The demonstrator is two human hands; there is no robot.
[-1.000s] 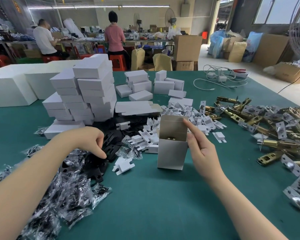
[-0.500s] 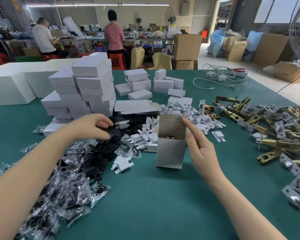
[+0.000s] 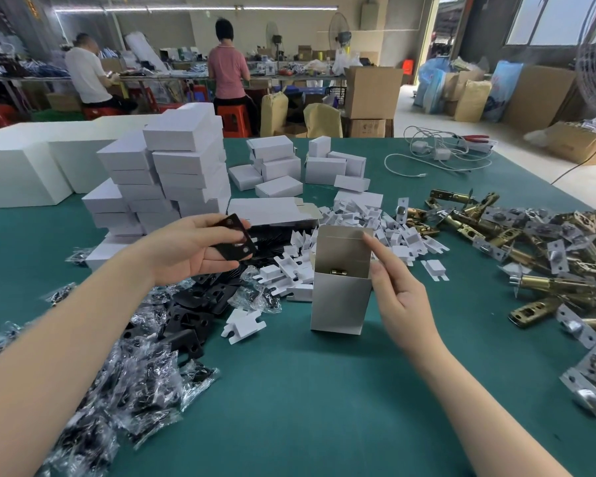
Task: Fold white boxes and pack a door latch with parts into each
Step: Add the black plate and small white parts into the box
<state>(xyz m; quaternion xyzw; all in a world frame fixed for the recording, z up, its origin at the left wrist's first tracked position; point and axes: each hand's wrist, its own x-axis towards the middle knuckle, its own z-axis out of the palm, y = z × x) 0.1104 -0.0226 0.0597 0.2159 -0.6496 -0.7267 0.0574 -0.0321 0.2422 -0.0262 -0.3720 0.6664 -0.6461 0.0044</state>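
Note:
An open white box [image 3: 339, 297] stands upright on the green table [image 3: 324, 390], its top flap up, with a brass latch end visible inside. My right hand [image 3: 398, 290] holds the box by its right side, the forefinger lying along the rim. My left hand [image 3: 190, 247] is raised to the left of the box and pinches a black strike plate [image 3: 234, 239] between thumb and fingers. Below it lies a heap of black plates [image 3: 193, 304]. Brass door latches [image 3: 547, 270] lie piled at the right.
Stacked closed white boxes [image 3: 166, 180] stand at the left, more [image 3: 279, 170] at the back. White card inserts [image 3: 369, 228] and flat box blanks [image 3: 272, 211] lie behind the open box. Clear bags of screws [image 3: 131, 383] cover the near left. Cables [image 3: 441, 156] lie far right.
My left hand picked a black plate out of the heap and lifted it up and rightward toward the box. My right hand and the box stayed in place.

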